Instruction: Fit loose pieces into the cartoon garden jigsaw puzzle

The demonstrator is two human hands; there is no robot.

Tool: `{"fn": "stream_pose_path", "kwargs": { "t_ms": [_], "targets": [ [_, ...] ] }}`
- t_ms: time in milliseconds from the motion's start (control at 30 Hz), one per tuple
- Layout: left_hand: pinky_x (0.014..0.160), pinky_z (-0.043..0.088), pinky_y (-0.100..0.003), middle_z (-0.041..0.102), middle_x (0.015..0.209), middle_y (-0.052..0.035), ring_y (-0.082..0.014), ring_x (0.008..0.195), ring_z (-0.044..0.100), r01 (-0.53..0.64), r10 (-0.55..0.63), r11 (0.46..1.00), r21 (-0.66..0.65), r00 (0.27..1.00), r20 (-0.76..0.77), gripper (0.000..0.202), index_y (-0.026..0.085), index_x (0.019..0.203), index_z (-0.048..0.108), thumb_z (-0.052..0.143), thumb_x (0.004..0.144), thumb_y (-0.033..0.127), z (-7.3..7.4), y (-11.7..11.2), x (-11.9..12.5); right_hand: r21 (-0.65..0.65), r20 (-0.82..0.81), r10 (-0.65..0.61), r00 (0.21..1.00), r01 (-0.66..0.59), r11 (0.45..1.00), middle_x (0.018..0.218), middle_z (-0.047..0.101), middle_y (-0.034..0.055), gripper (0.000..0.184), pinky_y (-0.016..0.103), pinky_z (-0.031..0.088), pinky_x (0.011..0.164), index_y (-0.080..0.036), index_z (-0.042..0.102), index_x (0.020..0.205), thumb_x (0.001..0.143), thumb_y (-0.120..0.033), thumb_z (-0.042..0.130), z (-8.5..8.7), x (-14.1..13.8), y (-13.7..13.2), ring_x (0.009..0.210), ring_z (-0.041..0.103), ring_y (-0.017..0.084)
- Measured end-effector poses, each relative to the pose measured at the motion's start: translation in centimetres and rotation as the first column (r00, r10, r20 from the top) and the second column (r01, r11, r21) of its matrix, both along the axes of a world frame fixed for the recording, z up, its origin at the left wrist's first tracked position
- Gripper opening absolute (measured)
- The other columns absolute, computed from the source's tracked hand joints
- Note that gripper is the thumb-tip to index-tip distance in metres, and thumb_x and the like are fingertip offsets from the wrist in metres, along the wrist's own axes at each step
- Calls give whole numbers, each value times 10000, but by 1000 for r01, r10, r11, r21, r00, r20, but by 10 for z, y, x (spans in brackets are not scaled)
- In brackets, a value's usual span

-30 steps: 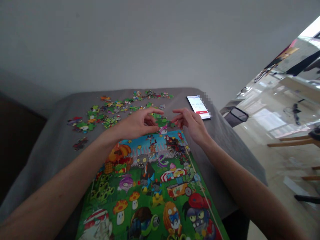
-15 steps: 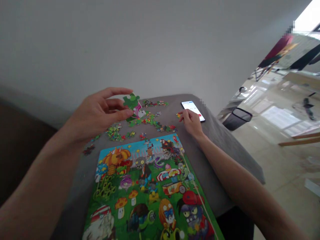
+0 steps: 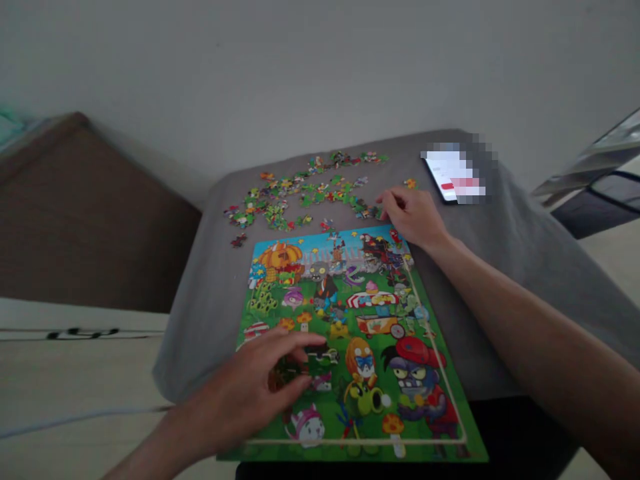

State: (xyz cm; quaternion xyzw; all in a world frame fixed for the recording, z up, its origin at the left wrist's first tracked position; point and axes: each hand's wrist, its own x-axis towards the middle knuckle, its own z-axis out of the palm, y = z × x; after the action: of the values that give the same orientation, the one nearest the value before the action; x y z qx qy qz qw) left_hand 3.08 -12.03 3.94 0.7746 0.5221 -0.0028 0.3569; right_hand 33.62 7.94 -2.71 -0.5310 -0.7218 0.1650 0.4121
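A colourful cartoon jigsaw board [image 3: 280, 320] with a green ground and blue top strip lies on the grey cloth. Low over its left part is my left hand [image 3: 245, 377], thumb and fingers curved around a green puzzle piece with pink and white on it [image 3: 321, 382], which the fingers partly hide. My right hand [image 3: 413, 217] rests by the board's top right corner, fingers curled in, the fingertips beside the right end of the loose puzzle pieces [image 3: 325, 192]. What those fingertips hold, if anything, is hidden.
A lit phone [image 3: 447, 177] lies at the back right of the grey cloth [image 3: 200, 307]. One yellow-orange piece [image 3: 410, 183] lies apart near it. A pale wall rises behind, a brown cabinet [image 3: 100, 227] stands left, and a dark bin [image 3: 600, 203] is at the right.
My left hand has brought its piece from above the loose pieces down to the board's lower left. My right hand has shifted from the yellow-orange piece toward the pile. The view has turned left and down.
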Motion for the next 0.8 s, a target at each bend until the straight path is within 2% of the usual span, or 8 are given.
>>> {"fn": "stream_pose_path", "kwargs": {
  "t_ms": [100,233,333,433,533,633,733,800],
  "targets": [
    [891,547,-351,680,1191,-8,-181,1014,663,6,-7,998,-63,1000,-11,444,387,1374,533,620,939,363,-5,-16,5,4,-10,9,1000,-9,1000,629,677,10,305,282,407,601,-197,673,725,956,-224,475,2,-1,-2,572,604,152],
    [867,560,-339,679,1142,-8,-177,979,661,-1,0,999,-34,999,-34,473,381,1408,505,616,948,362,-6,-21,7,-12,-40,0,999,0,1000,618,672,8,280,286,439,615,-203,690,773,967,-251,493,3,1,-2,571,610,155],
    [908,558,-364,658,1234,-18,-195,1052,646,36,-33,998,60,998,-57,500,366,1423,484,633,946,360,-7,-20,6,-14,-30,-7,1000,6,1000,618,677,20,289,300,453,614,-205,694,771,972,-279,500,2,2,-1,572,619,166],
    [995,525,-420,634,1300,-19,-222,1167,600,117,-100,967,224,991,-89,517,347,1415,488,666,932,380,-8,-17,3,-12,-16,-2,1000,1,1000,626,685,28,298,317,469,630,-210,699,782,977,-294,491,2,2,-1,581,632,179],
    [1030,500,-432,621,1329,-29,-232,1222,560,180,-125,882,434,980,-153,481,308,1410,501,610,963,446,-6,-21,-2,-18,-15,7,1000,-7,1000,631,692,26,287,322,472,621,-219,703,798,974,-300,492,2,2,-2,577,631,182],
    [1088,439,-365,589,1403,-20,-204,1306,493,282,-181,764,581,957,-226,393,262,1397,531,505,1026,389,-3,-37,-5,-26,-17,16,1000,-16,1000,623,689,17,280,315,468,600,-226,698,785,968,-304,501,3,1,-3,559,620,174],
    [1156,347,-321,553,1468,2,-183,1372,432,461,-324,663,590,887,-329,401,227,1398,546,423,1055,393,-7,-61,-2,-47,-21,21,1000,-22,999,618,686,9,299,311,475,595,-225,695,770,969,-309,488,4,0,-5,547,611,167],
    [1196,290,-337,551,1477,-3,-185,1384,423,546,-385,620,564,838,-388,447,214,1401,550,394,1056,451,-14,-75,2,-72,-19,29,999,-31,997,624,689,8,310,311,482,599,-222,702,771,968,-311,479,5,-2,-6,544,608,164]
  ]
}}
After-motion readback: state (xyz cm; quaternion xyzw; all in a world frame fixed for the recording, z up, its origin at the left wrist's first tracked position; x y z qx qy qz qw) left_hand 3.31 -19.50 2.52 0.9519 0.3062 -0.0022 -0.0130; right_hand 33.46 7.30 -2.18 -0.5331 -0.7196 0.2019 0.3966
